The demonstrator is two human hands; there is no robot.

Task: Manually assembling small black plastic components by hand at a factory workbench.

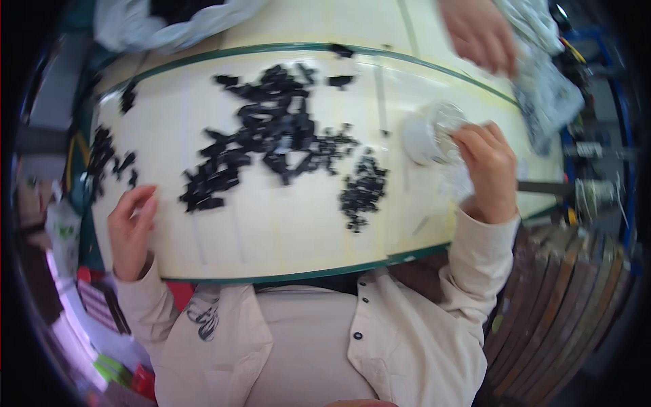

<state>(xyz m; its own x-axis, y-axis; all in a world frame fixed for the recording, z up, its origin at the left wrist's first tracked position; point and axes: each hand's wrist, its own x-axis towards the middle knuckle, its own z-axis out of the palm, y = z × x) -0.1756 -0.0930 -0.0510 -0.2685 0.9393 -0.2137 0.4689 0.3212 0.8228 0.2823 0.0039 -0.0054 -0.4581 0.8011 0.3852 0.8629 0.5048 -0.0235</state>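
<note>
My right hand is at the mouth of a white plastic tub, its fingertips pinched together at the rim. Whatever is between those fingertips is hidden. My left hand hovers at the left of the table, thumb and fingers slightly apart, with nothing visible in it. Between my hands lies a large heap of black plastic-looking pieces. Nearer the tub is a pile of smaller black pieces. Beyond my left hand more black pieces are scattered. The picture is slightly blurred.
Across the pale table with green edging, another person's hand reaches in at the far right, near a clear plastic bag. A white bag with dark contents sits at the far left. Stacked brown slabs stand at the right.
</note>
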